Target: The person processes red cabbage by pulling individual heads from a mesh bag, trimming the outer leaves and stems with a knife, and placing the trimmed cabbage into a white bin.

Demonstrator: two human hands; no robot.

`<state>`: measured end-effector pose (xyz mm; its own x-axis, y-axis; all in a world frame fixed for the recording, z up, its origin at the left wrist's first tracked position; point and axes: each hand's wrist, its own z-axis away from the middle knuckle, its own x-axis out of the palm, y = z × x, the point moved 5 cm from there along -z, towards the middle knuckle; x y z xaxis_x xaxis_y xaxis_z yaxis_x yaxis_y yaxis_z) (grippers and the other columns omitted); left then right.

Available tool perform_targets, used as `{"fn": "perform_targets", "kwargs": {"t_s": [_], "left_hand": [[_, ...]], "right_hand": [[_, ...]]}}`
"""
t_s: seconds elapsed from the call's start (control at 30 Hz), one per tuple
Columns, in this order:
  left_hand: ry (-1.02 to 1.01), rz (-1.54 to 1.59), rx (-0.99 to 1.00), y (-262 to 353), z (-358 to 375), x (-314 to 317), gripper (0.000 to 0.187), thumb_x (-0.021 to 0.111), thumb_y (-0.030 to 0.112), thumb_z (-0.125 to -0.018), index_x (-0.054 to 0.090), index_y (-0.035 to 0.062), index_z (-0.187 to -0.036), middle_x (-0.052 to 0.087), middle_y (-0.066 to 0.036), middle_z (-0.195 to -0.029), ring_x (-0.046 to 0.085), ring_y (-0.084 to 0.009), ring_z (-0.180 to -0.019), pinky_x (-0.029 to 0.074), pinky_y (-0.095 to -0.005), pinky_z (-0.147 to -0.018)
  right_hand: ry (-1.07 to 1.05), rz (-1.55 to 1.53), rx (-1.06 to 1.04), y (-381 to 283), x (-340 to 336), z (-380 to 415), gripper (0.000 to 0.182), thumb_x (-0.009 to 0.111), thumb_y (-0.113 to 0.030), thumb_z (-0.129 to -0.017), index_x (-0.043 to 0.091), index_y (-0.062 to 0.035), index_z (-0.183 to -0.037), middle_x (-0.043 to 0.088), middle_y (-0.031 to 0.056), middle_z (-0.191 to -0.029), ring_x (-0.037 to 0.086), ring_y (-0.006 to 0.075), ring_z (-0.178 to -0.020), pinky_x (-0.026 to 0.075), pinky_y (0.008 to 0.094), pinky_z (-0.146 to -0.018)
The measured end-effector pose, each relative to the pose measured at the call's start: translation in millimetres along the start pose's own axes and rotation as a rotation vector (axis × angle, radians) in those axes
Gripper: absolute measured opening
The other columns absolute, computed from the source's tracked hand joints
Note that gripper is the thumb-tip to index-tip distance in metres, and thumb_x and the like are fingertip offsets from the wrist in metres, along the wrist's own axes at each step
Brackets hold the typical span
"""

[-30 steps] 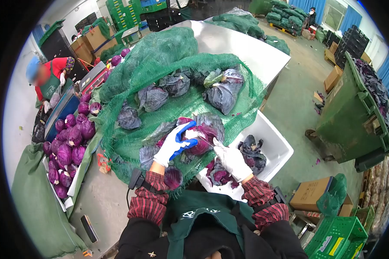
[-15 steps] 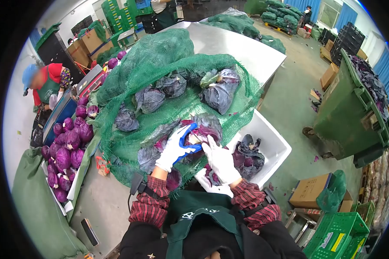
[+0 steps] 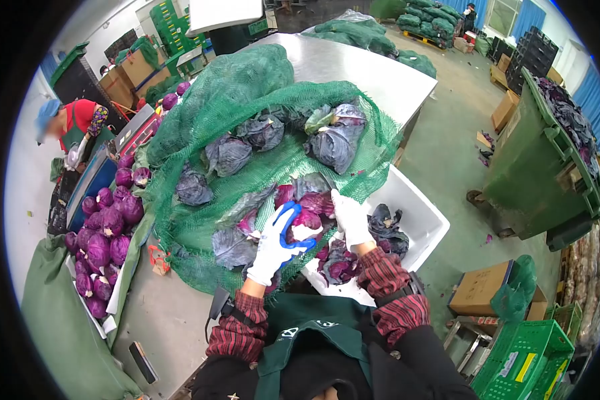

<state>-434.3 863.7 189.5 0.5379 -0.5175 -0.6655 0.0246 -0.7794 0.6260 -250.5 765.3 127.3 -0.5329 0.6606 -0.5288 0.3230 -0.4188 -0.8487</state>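
A red cabbage (image 3: 307,221) sits in front of me on the green mesh net (image 3: 247,195), its pale cut base facing me. My left hand (image 3: 277,241), in a white glove with a blue palm, curls round the cabbage's left and lower side. Against the upper right side is my right hand (image 3: 351,219), also gloved, its fingers closed on a loosened outer leaf (image 3: 317,203). Dark loose leaves (image 3: 235,248) lie left of my left hand. Several untrimmed cabbages (image 3: 228,155) rest farther back on the net.
Close on the right, a white foam box (image 3: 425,227) holds stripped leaves. Trimmed purple cabbages (image 3: 107,233) are piled at the left, near a co-worker (image 3: 80,127) in red. A green wheeled bin (image 3: 533,167) full of leaves stands at right, with green crates (image 3: 523,363) in front.
My right hand has moved up and right, from the cabbage's base to its upper right leaf. More bright purple surface shows. A pale object has appeared at the top of the view.
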Motion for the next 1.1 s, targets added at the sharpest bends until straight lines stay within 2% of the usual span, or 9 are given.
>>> {"fn": "perform_targets", "kwargs": {"t_s": [0.17, 0.3, 0.33, 0.43, 0.53, 0.67, 0.73, 0.83, 1.1], "left_hand": [[-0.279, 0.012, -0.013, -4.9, 15.3, -19.9, 0.088, 0.087, 0.023, -0.061, 0.047, 0.0136, -0.140, 0.033, -0.017, -0.149, 0.038, -0.0323, -0.134, 0.035, -0.0416, -0.109], [-0.325, 0.062, -0.016, -0.3, 14.9, -27.0, 0.090, 0.086, 0.020, -0.059, 0.046, 0.0125, -0.140, 0.037, -0.017, -0.147, 0.038, -0.0313, -0.134, 0.034, -0.0408, -0.109], [-0.289, 0.057, -0.026, -2.0, 14.0, -27.0, 0.092, 0.087, 0.020, -0.058, 0.046, 0.0119, -0.140, 0.039, -0.017, -0.146, 0.038, -0.0308, -0.134, 0.034, -0.0405, -0.109], [-0.032, 0.178, -0.170, -16.0, 8.9, -16.5, 0.091, 0.088, 0.027, -0.059, 0.047, 0.0072, -0.138, 0.045, -0.018, -0.141, 0.042, -0.0304, -0.131, 0.036, -0.0407, -0.108], [0.086, 0.001, -0.174, 1.6, 2.7, -7.6, 0.089, 0.087, 0.031, -0.063, 0.046, 0.0078, -0.138, 0.049, -0.019, -0.134, 0.047, -0.0332, -0.124, 0.040, -0.0420, -0.103], [0.117, -0.137, -0.149, 5.2, 1.7, 2.5, 0.090, 0.086, 0.030, -0.062, 0.044, 0.0098, -0.140, 0.048, -0.022, -0.131, 0.047, -0.0378, -0.121, 0.041, -0.0436, -0.101], [0.098, -0.184, -0.132, 5.5, 1.4, 6.2, 0.092, 0.086, 0.027, -0.060, 0.043, 0.0125, -0.141, 0.045, -0.025, -0.134, 0.046, -0.0393, -0.123, 0.041, -0.0442, -0.101], [0.064, -0.181, -0.159, 9.7, 1.1, 10.1, 0.090, 0.085, 0.024, -0.061, 0.044, 0.0123, -0.140, 0.044, -0.025, -0.135, 0.047, -0.0401, -0.122, 0.042, -0.0445, -0.100], [0.115, -0.379, -0.139, 27.5, -1.5, 28.7, 0.077, 0.078, 0.030, -0.066, 0.047, 0.0128, -0.135, 0.045, -0.024, -0.132, 0.050, -0.0409, -0.116, 0.045, -0.0454, -0.093]], "right_hand": [[-0.100, -0.330, 0.232, 43.9, 22.3, -25.1, 0.053, 0.036, -0.045, -0.101, 0.062, -0.0017, -0.085, 0.057, 0.0104, -0.058, 0.049, 0.0201, -0.041, 0.042, 0.0347, -0.048], [0.685, 0.467, -0.589, 6.2, -2.4, 8.6, 0.036, 0.038, -0.032, -0.101, 0.059, -0.0035, -0.097, 0.058, 0.0130, -0.064, 0.055, 0.0267, -0.049, 0.046, 0.0387, -0.054], [0.334, 0.053, -0.115, 22.1, 1.7, 6.5, 0.030, 0.037, -0.027, -0.101, 0.057, -0.0051, -0.105, 0.062, 0.0159, -0.079, 0.061, 0.0309, -0.066, 0.048, 0.0409, -0.062], [0.378, -0.222, -0.361, -23.3, -3.9, 52.8, 0.034, 0.036, -0.030, -0.103, 0.056, -0.0092, -0.121, 0.057, 0.0047, -0.069, 0.054, 0.0164, -0.054, 0.044, 0.0326, -0.054], [-0.052, -0.367, 0.008, -54.1, 3.9, 91.4, 0.033, 0.039, -0.034, -0.102, 0.052, -0.0173, -0.127, 0.065, 0.0150, -0.102, 0.063, 0.0280, -0.077, 0.048, 0.0374, -0.071], [0.107, 0.146, -0.189, -54.2, 15.7, 95.4, 0.045, 0.037, -0.038, -0.102, 0.045, -0.0152, -0.140, 0.068, 0.0150, -0.086, 0.062, 0.0237, -0.057, 0.048, 0.0346, -0.052], [-0.046, 0.474, -0.209, -58.9, 22.8, 94.5, 0.049, 0.041, -0.021, -0.099, 0.034, -0.0104, -0.146, 0.052, 0.0171, -0.135, 0.066, 0.0295, -0.073, 0.052, 0.0393, -0.059], [0.159, 0.606, -0.391, -54.0, 23.2, 94.9, 0.049, 0.042, -0.017, -0.096, 0.036, -0.0073, -0.144, 0.046, 0.0216, -0.139, 0.067, 0.0300, -0.073, 0.053, 0.0389, -0.060], [0.315, 0.531, -0.317, -42.2, 15.2, 70.0, 0.035, 0.043, -0.023, -0.099, 0.054, -0.0087, -0.129, 0.067, 0.0155, -0.110, 0.067, 0.0258, -0.072, 0.054, 0.0352, -0.062]]}}
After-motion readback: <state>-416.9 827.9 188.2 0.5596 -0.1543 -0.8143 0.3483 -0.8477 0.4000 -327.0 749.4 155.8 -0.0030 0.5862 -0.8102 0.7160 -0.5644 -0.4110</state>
